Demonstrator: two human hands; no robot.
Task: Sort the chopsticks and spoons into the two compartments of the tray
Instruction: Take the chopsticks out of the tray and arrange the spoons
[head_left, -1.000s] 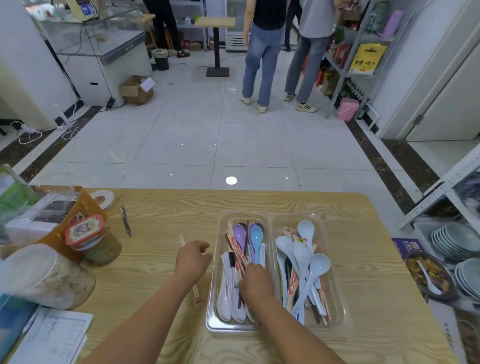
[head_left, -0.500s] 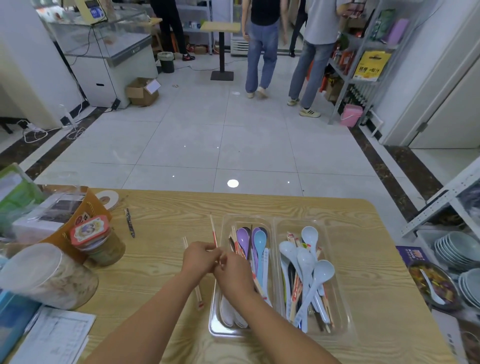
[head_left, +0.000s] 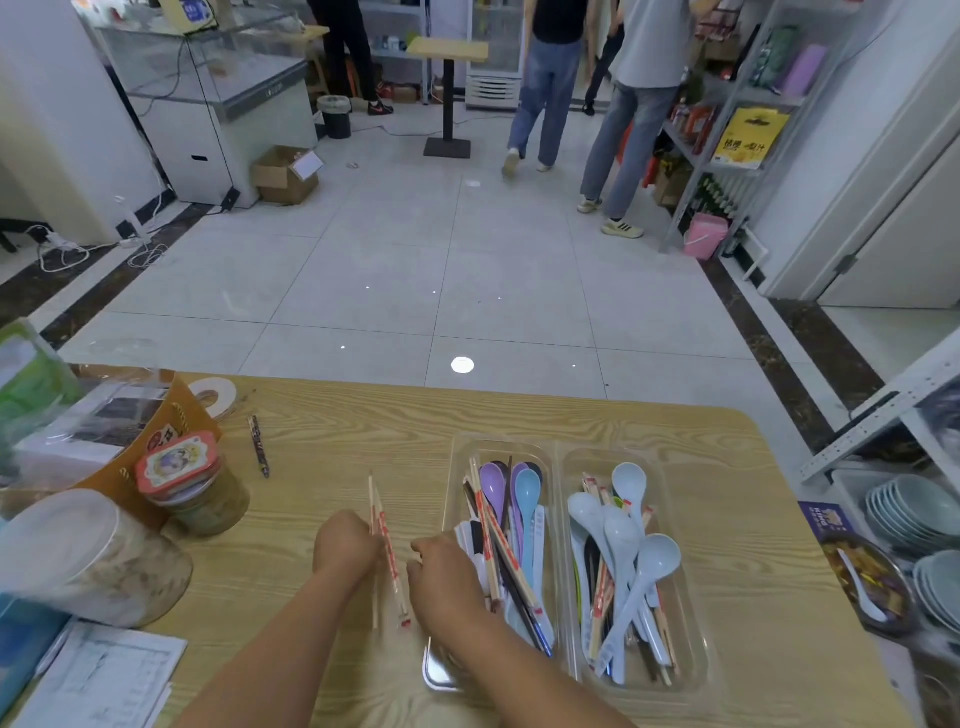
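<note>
So, head view: the left hand (head_left: 345, 545) has its fingers curled round a pair of wrapped chopsticks (head_left: 394, 577). They're over the table (head_left: 727, 519) just left of the tray (head_left: 558, 457), pointing roughly away from the person. The right hand (head_left: 447, 577) is right beside them at the tray's near left corner, fingers curled, but honestly can't tell if it's pinching anything.

Both compartments are a mix. The left one has a purple spoon (head_left: 491, 480), a blue spoon (head_left: 527, 488) and other chopsticks (head_left: 485, 519). The right one has pale blue spoons (head_left: 628, 483) piled over more sticks (head_left: 600, 590). A lidded jar (head_left: 192, 488) and a pen (head_left: 258, 447) sit further left.
</note>
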